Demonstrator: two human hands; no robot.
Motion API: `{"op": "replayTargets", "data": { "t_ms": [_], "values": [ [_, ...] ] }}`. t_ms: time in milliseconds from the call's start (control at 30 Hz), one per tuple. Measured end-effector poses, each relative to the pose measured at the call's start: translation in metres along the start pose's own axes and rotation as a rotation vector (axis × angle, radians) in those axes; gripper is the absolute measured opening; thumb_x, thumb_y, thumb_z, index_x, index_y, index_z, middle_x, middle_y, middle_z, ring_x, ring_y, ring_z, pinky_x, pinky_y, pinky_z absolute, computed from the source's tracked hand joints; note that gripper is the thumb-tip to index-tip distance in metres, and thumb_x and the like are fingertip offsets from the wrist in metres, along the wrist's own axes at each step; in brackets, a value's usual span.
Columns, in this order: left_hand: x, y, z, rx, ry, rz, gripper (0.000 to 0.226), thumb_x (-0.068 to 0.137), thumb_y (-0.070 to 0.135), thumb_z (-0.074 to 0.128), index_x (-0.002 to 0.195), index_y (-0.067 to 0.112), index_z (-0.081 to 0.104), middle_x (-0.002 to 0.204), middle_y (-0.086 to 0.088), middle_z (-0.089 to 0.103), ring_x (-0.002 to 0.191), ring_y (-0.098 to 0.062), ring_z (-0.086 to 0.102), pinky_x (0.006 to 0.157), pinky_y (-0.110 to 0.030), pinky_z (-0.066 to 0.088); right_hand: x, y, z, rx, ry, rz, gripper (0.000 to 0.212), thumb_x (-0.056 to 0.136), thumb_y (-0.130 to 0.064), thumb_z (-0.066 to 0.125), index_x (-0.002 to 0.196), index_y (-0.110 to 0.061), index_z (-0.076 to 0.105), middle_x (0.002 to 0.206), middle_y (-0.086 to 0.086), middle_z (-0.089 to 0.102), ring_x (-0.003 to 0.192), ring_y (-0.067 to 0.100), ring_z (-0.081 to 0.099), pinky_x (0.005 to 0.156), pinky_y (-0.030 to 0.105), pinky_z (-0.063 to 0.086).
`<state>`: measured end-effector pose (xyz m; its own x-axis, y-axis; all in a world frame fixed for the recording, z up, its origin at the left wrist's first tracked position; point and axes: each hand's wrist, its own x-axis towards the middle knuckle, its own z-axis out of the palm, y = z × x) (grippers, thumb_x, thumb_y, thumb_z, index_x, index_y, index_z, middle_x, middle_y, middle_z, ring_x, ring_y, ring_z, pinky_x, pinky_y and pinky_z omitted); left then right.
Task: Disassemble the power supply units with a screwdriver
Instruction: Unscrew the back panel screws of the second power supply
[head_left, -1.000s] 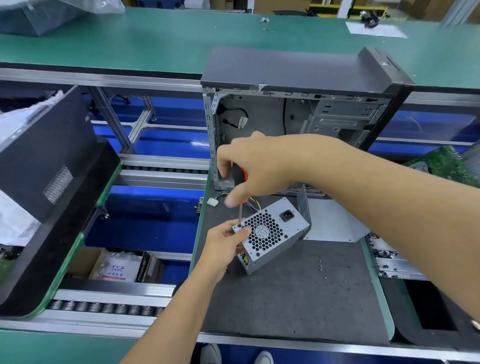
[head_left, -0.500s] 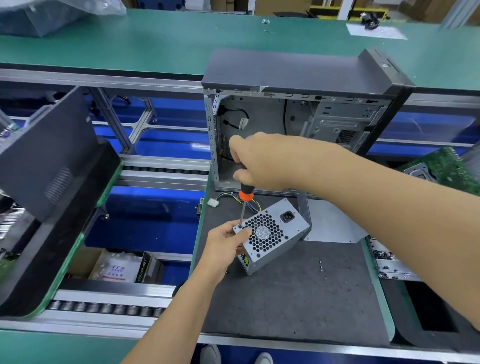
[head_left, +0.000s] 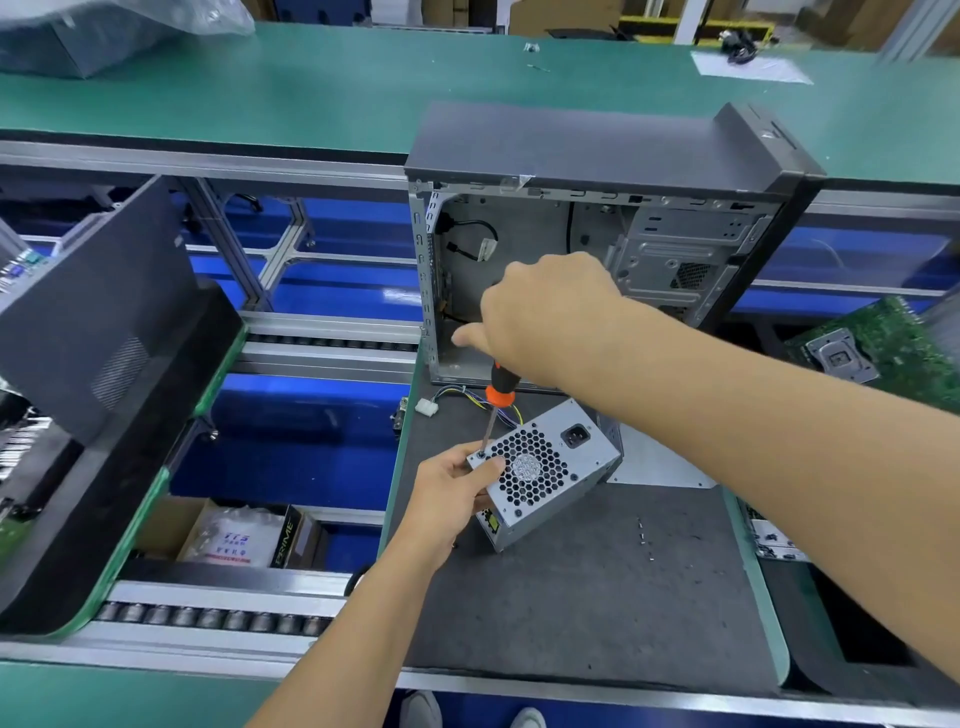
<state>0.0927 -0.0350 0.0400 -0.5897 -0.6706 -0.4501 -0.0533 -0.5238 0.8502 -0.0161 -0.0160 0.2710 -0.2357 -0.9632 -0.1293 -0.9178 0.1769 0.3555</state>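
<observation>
Left hand (head_left: 451, 486) is gripping the PSU (head_left: 545, 470) by its left corner, lower centre of frame, thumb lying on the fan grille; the unit is sitting tilted on the grey mat (head_left: 597, 597), propped on an edge, not flat. Right hand (head_left: 545, 317) is wrapping its fingers around the screwdriver (head_left: 496, 402) handle from above, tip sitting on the screw at the PSU's upper-left corner, right beside the left thumb. Main risk: the bit camming out and sliding into that thumb, since the shaft is leaning, not square to the face. Second: with the box tilted and held at one corner only, downward push is likely rocking or spinning it, stripping the head. Third: the freed screw rolling off the mat edge into the conveyor gap at left; loose screws (head_left: 644, 540) are already lying to the right of the PSU. Further back, the wire bundle (head_left: 470, 402) is trailing toward the open case (head_left: 597, 249) at upper centre; cannot tell whether it is still connected, so flipping the PSU could be snagging it.
</observation>
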Motion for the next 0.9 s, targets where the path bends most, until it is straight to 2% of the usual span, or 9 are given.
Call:
{"op": "replayTargets", "data": {
  "t_ms": [167, 267, 367, 400, 500, 633, 667, 733, 900],
  "values": [
    [0.001, 0.000, 0.000, 0.009, -0.001, 0.002, 0.019, 0.094, 0.008, 0.068, 0.112, 0.013, 0.070, 0.098, -0.008, 0.078, 0.089, -0.024, 0.075, 0.069, -0.026, 0.058, 0.002, 0.008, 0.008, 0.218, -0.029, -0.095, 0.024, 0.102, -0.038, 0.043, 0.098, -0.016, 0.033, 0.084, 0.005, 0.042, 0.067, 0.026, 0.045, 0.056, 0.036, 0.038],
    [0.000, 0.000, 0.000, 0.013, 0.004, 0.007, 0.017, 0.094, 0.008, 0.067, 0.111, 0.012, 0.070, 0.097, -0.007, 0.078, 0.088, -0.023, 0.075, 0.070, -0.028, 0.059, 0.003, 0.013, 0.009, 0.385, -0.106, -0.205, 0.012, 0.098, -0.024, 0.051, 0.106, -0.020, 0.043, 0.106, -0.001, 0.043, 0.096, 0.025, 0.046, 0.070, 0.036, 0.042],
    [0.000, 0.000, 0.001, 0.019, 0.008, 0.007, 0.016, 0.094, 0.008, 0.067, 0.110, 0.012, 0.070, 0.097, -0.007, 0.078, 0.088, -0.023, 0.075, 0.070, -0.029, 0.059, 0.002, 0.013, 0.005, 0.472, -0.199, -0.255, 0.021, 0.094, -0.019, 0.054, 0.110, -0.032, 0.050, 0.098, -0.010, 0.038, 0.100, 0.022, 0.038, 0.061, 0.030, 0.034],
    [0.000, 0.000, 0.001, 0.017, 0.007, 0.009, 0.017, 0.094, 0.008, 0.067, 0.110, 0.012, 0.071, 0.097, -0.007, 0.078, 0.087, -0.023, 0.075, 0.070, -0.028, 0.059, 0.002, 0.011, 0.003, 0.465, -0.184, -0.245, 0.016, 0.095, -0.030, 0.056, 0.110, -0.031, 0.050, 0.097, -0.009, 0.040, 0.100, 0.022, 0.039, 0.060, 0.030, 0.033],
    [0.000, 0.000, 0.000, 0.011, 0.004, 0.012, 0.018, 0.094, 0.008, 0.067, 0.110, 0.013, 0.071, 0.097, -0.007, 0.078, 0.088, -0.023, 0.075, 0.069, -0.026, 0.059, 0.000, 0.004, 0.004, 0.286, -0.116, -0.072, 0.050, 0.092, -0.070, 0.040, 0.107, -0.024, 0.051, 0.082, 0.000, 0.041, 0.076, 0.024, 0.043, 0.053, 0.033, 0.032],
    [0.000, -0.001, 0.000, 0.011, 0.000, 0.009, 0.018, 0.094, 0.007, 0.067, 0.110, 0.015, 0.071, 0.096, -0.006, 0.078, 0.088, -0.023, 0.075, 0.069, -0.026, 0.059, -0.004, 0.000, 0.004, -0.125, -0.045, -0.022, 0.024, 0.106, -0.040, 0.038, 0.127, -0.043, 0.049, 0.074, 0.006, 0.030, 0.055, 0.021, 0.029, 0.045, 0.031, 0.027],
    [0.000, -0.001, -0.001, 0.015, -0.004, 0.009, 0.018, 0.094, 0.008, 0.067, 0.110, 0.015, 0.071, 0.097, -0.006, 0.078, 0.088, -0.023, 0.075, 0.070, -0.027, 0.059, -0.006, 0.001, 0.002, -0.118, -0.034, -0.004, 0.020, 0.106, -0.039, 0.036, 0.111, -0.034, 0.055, 0.073, 0.006, 0.030, 0.054, 0.021, 0.029, 0.045, 0.030, 0.028],
    [0.001, -0.001, -0.001, 0.025, -0.009, 0.011, 0.019, 0.094, 0.008, 0.067, 0.112, 0.014, 0.071, 0.098, -0.006, 0.078, 0.089, -0.023, 0.075, 0.071, -0.027, 0.059, -0.004, 0.004, 0.003, -0.038, -0.010, 0.032, 0.046, 0.106, -0.046, 0.031, 0.075, -0.013, 0.038, 0.070, 0.004, 0.028, 0.053, 0.021, 0.028, 0.047, 0.031, 0.026],
    [0.001, -0.001, 0.000, 0.029, -0.002, 0.008, 0.019, 0.094, 0.009, 0.067, 0.112, 0.015, 0.071, 0.098, -0.006, 0.078, 0.090, -0.023, 0.075, 0.071, -0.027, 0.059, -0.002, 0.008, 0.010, 0.236, 0.011, -0.074, 0.024, 0.100, -0.036, 0.048, 0.099, -0.017, 0.033, 0.078, 0.003, 0.036, 0.065, 0.025, 0.041, 0.049, 0.032, 0.028]
  ]
}}
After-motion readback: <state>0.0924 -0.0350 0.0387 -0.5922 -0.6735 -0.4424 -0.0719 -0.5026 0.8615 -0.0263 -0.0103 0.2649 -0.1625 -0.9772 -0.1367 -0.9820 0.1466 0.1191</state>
